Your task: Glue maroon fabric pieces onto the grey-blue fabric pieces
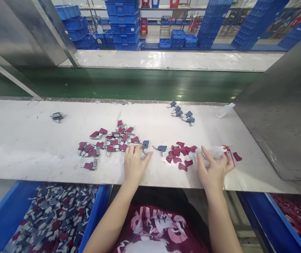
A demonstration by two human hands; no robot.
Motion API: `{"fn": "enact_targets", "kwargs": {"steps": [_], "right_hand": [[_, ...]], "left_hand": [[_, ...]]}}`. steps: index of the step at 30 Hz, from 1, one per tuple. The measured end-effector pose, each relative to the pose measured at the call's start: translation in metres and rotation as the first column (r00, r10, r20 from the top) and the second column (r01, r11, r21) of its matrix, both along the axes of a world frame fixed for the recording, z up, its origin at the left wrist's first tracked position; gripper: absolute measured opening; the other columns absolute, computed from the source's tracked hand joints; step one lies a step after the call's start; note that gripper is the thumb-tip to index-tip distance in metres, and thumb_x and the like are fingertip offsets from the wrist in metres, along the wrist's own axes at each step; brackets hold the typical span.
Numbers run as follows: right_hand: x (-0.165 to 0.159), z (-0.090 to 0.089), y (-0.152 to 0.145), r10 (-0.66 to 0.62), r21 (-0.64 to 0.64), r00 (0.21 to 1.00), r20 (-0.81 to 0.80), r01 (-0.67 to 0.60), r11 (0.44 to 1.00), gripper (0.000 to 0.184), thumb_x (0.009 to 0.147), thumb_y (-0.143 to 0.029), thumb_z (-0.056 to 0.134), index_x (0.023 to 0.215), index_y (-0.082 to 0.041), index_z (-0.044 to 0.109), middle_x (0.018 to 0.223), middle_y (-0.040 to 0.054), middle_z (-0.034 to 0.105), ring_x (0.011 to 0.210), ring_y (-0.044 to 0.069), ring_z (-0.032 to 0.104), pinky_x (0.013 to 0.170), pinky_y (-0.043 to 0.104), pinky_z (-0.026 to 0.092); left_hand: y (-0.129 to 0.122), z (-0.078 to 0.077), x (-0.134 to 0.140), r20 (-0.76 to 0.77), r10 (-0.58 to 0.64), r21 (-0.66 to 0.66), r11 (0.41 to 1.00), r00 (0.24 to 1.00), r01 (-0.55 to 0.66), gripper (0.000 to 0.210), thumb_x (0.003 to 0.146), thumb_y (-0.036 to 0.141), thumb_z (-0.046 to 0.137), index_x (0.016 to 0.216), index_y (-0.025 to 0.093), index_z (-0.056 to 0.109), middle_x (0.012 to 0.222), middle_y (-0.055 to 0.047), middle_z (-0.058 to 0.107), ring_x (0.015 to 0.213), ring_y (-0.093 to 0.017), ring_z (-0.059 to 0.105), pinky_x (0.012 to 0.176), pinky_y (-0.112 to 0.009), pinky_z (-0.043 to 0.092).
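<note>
My left hand rests on the white worktop, with its thumb and fingertips around a small blue-and-grey plastic part. Just right of it lies another blue-and-grey part. Left of that hand spreads a loose group of grey parts with maroon tops. My right hand curls about a translucent piece with a red-and-yellow label; its exact kind is unclear. Thumb and index finger there stand apart. Between the hands lie several loose maroon pieces. One more maroon piece is farther right.
Several blue-topped parts lie toward the back, and a translucent object touches the metal panel. Beyond runs a green belt. Blue bins of parts stand below the worktop's front edge on both sides.
</note>
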State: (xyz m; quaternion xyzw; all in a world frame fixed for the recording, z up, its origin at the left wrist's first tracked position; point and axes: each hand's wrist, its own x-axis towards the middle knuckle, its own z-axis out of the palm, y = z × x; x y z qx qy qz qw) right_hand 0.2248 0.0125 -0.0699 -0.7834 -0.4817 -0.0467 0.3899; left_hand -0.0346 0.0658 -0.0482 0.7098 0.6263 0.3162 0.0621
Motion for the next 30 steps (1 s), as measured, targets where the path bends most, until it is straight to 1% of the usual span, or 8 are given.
{"fn": "enact_targets", "kwargs": {"steps": [3,6,9,11,13,18,23,30], "right_hand": [[0.004,0.003,0.005,0.081,-0.040,0.996,0.025,-0.080,0.996,0.054,0.086,-0.035,0.055,0.137,-0.018,0.060,0.121,0.0198,0.051,0.129,0.042,0.039,0.101,0.067,0.039],[0.000,0.009,0.003,0.104,0.085,0.994,0.039,-0.107,0.991,0.059,0.085,-0.031,0.057,0.143,-0.018,0.052,0.113,0.0168,0.061,0.112,0.034,0.058,0.093,0.056,0.052],[-0.012,0.008,-0.004,0.115,0.321,0.988,0.105,-0.144,0.936,0.054,0.079,-0.035,0.074,0.129,-0.022,0.057,0.097,0.0089,0.071,0.083,0.025,0.071,0.074,0.040,0.061],[-0.023,0.005,-0.010,0.093,0.467,0.981,0.173,-0.165,0.869,0.051,0.071,-0.037,0.084,0.115,-0.024,0.061,0.081,0.0041,0.072,0.064,0.022,0.070,0.060,0.035,0.060],[-0.036,0.004,-0.014,0.086,0.532,0.983,0.163,-0.161,0.832,0.045,0.072,-0.041,0.083,0.109,-0.023,0.064,0.079,0.0061,0.074,0.059,0.022,0.070,0.053,0.034,0.059],[-0.063,0.009,-0.018,0.279,0.390,0.958,0.061,-0.280,0.877,0.038,0.083,-0.053,0.065,0.101,-0.021,0.071,0.081,0.0114,0.077,0.069,0.028,0.074,0.061,0.042,0.062],[-0.071,0.017,-0.011,0.439,0.339,0.897,0.057,-0.431,0.836,0.024,0.078,-0.037,0.074,0.097,-0.023,0.073,0.082,0.0085,0.079,0.066,0.026,0.074,0.059,0.040,0.063],[-0.074,0.021,-0.005,0.448,0.213,0.892,-0.061,-0.427,0.879,0.018,0.080,-0.037,0.072,0.092,-0.024,0.075,0.084,0.0084,0.079,0.070,0.027,0.076,0.064,0.040,0.065]], "left_hand": [[0.004,-0.003,0.003,0.020,-0.050,0.006,0.999,0.999,0.050,0.017,0.095,0.025,0.058,0.109,0.019,0.065,0.106,-0.012,0.066,0.105,-0.030,0.057,0.090,-0.044,0.050],[-0.004,-0.001,0.000,0.073,-0.141,-0.010,0.990,0.987,0.142,0.019,0.099,0.020,0.049,0.114,0.017,0.060,0.108,-0.012,0.068,0.104,-0.028,0.059,0.090,-0.043,0.049],[-0.024,0.003,0.000,0.082,-0.231,-0.085,0.968,0.970,0.238,0.019,0.100,0.021,0.047,0.116,0.020,0.057,0.107,-0.010,0.069,0.100,-0.026,0.060,0.089,-0.043,0.045],[-0.035,0.004,0.002,0.062,-0.307,-0.149,0.938,0.950,0.313,0.018,0.100,0.020,0.048,0.116,0.022,0.057,0.107,-0.008,0.069,0.101,-0.025,0.059,0.091,-0.044,0.041],[-0.039,0.003,0.005,0.048,-0.354,-0.186,0.916,0.934,0.356,0.018,0.099,0.020,0.050,0.115,0.022,0.058,0.107,-0.007,0.069,0.103,-0.025,0.058,0.092,-0.044,0.038],[-0.033,0.000,0.007,0.056,-0.341,-0.196,0.918,0.938,0.345,0.014,0.097,0.026,0.059,0.110,0.023,0.060,0.106,-0.006,0.069,0.102,-0.025,0.056,0.089,-0.041,0.037],[-0.031,-0.001,0.010,0.068,-0.296,-0.189,0.934,0.953,0.303,0.013,0.095,0.026,0.063,0.107,0.023,0.060,0.103,-0.004,0.070,0.099,-0.025,0.056,0.088,-0.041,0.036],[-0.032,0.001,0.011,0.060,-0.295,-0.207,0.931,0.954,0.301,0.011,0.096,0.026,0.061,0.106,0.023,0.060,0.102,-0.005,0.071,0.098,-0.026,0.058,0.086,-0.042,0.038]]}}
